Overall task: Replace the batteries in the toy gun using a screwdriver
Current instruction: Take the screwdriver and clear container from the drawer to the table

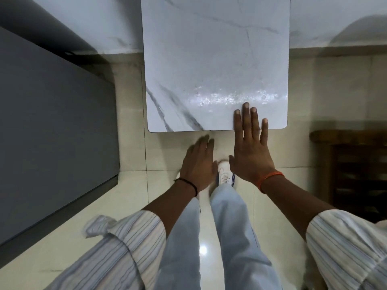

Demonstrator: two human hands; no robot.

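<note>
You're holding both hands flat and empty — right hand [252, 152] reaching over the marble table's [213, 59] near edge, left hand [199, 162] short of it — with no toy gun or screwdriver showing anywhere

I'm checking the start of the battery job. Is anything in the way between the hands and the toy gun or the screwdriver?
That cannot be judged: neither a toy gun nor a screwdriver shows in this view. The marble table appears bare. The right hand reaches flat over its near edge, and the left hand hovers open, short of the table, holding nothing.
</note>
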